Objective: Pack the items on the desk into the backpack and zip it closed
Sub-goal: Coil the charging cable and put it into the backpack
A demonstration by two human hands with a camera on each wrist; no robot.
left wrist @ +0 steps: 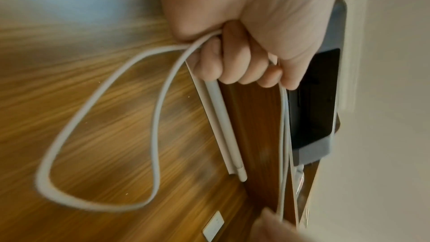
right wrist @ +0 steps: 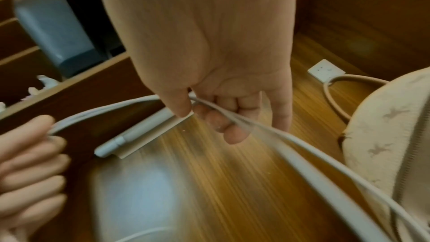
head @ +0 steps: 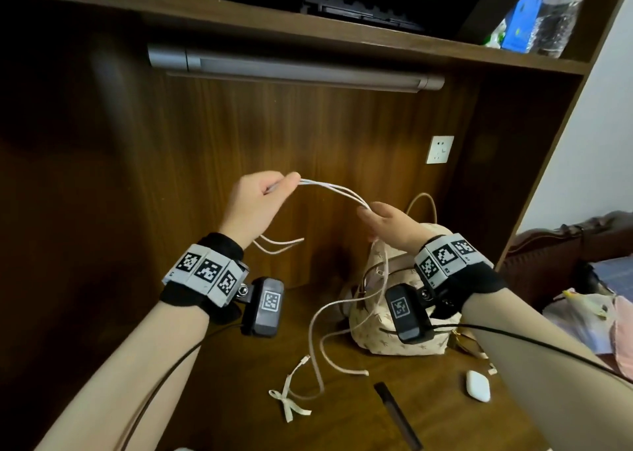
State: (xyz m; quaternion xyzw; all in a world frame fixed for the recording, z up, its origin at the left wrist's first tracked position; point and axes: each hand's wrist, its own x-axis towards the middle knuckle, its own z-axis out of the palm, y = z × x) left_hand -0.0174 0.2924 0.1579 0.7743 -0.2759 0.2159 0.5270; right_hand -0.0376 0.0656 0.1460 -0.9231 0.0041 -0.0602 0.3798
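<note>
A long pale pink cable [head: 334, 190] stretches in doubled strands between my two raised hands. My left hand [head: 260, 193] grips one folded end in a fist, with loops [left wrist: 104, 126] hanging below it. My right hand [head: 380, 217] pinches the strands [right wrist: 209, 106] between thumb and fingers. The rest of the cable [head: 322, 330] trails down onto the desk, its plug ends lying there. A beige patterned backpack [head: 390, 313] stands on the desk under my right wrist, with its round handle [head: 423, 207] up.
On the wooden desk [head: 342, 426] lie a white earbud case [head: 478, 385], a black comb [head: 397, 416] and a cream ribbon bow [head: 289, 404]. A wall socket [head: 440, 149] sits on the back panel under a lamp bar [head: 294, 68]. A bed with clothes is at right.
</note>
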